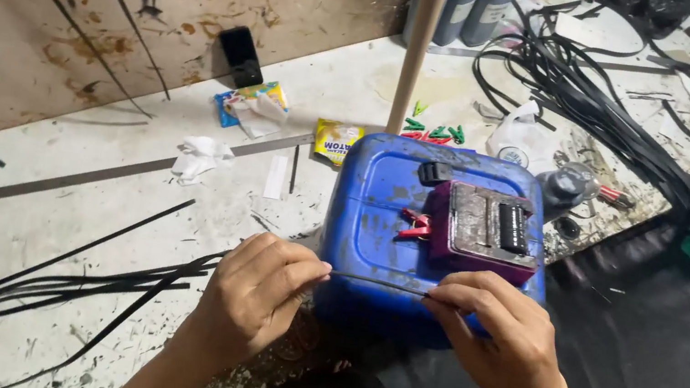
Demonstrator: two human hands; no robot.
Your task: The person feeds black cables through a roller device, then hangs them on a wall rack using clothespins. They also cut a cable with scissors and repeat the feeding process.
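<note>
Left hand and right hand each pinch a thin black strip, stretched between them; blue canister at twelve o'clock on the desk.

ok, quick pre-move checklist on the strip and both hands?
1. Left hand pinches the thin black strip: ok.
2. Right hand pinches the strip's other end: ok.
3. Strip runs straight between the hands, no sag: ok.
4. Strip lies over the near edge of the blue jerrycan; whether it touches: cannot tell.
5. Purple block tool sits flat on the jerrycan, apart from both hands: ok.
6. Bench left of the hands is littered with loose black strips: not ok.
</note>
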